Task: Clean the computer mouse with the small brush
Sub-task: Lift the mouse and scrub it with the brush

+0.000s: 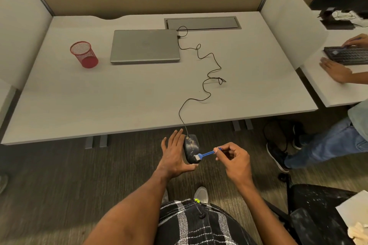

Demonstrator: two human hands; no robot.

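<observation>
Head view, left hand point(175, 155) cradling mouse point(191, 148), right hand point(235, 158) pinching brush point(207, 153), laptop point(145, 45) beyond.

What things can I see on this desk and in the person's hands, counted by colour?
Red: 1, the pen cup
Grey: 1, the closed laptop
Black: 1, the mouse, with its cable, in the left hand
Blue: 1, the brush, in the right hand
Total: 4
</observation>
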